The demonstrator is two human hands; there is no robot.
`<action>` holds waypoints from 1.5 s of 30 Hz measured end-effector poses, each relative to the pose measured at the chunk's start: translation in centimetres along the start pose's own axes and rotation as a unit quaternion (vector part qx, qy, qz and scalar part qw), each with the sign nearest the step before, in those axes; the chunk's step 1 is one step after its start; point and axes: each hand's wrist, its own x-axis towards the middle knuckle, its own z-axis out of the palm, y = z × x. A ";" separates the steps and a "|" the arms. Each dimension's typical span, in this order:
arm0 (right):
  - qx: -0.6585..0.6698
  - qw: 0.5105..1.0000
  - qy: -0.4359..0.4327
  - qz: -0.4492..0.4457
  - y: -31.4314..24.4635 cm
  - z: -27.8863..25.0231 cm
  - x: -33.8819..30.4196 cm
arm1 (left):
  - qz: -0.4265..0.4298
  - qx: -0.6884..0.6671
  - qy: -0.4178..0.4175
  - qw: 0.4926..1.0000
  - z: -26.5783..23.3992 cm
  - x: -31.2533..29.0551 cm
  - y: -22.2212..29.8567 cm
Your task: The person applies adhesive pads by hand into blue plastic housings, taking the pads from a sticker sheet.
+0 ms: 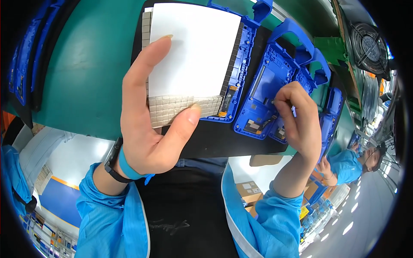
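My left hand (144, 139) grips a white sheet (198, 47) along with a block of small grey squares (165, 112) in rows, which show along its sides and lower edge. The thumb presses on the squares, and a finger lies over the sheet's left side. My right hand (301, 118) is closed in a pinch above a blue plastic housing (264, 81); whatever is between the fingertips is hidden. That housing has small screw posts and a dark flex cable near its lower end. Another blue housing (243, 69) is partly covered by the sheet.
A black mat (206, 144) lies under the housings on a green table (86, 64). More blue housings stand at the far left (26, 56) and right (333, 105). A fan (369, 45) is at the upper right. A co-worker in blue (350, 165) sits to the right.
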 end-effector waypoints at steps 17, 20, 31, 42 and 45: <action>-0.084 0.991 -0.072 -0.081 -0.7 0.9 1.5 | 0.017 0.027 -0.023 0.999 0.0 0.4 -0.1; -0.086 0.991 -0.078 -0.073 -0.8 0.5 1.6 | 0.019 0.028 -0.029 0.999 0.1 0.7 -0.1; -0.107 0.991 -0.060 -0.061 -1.1 1.1 1.3 | 0.013 0.022 -0.022 0.999 -0.1 0.3 -0.3; -0.087 0.996 0.016 -0.020 -0.7 1.9 -2.1 | 0.028 0.053 -0.011 0.998 -0.2 0.4 -0.2; -0.090 0.996 0.017 -0.010 -0.6 2.3 -2.3 | 0.021 0.055 -0.022 0.998 -0.3 0.3 -0.1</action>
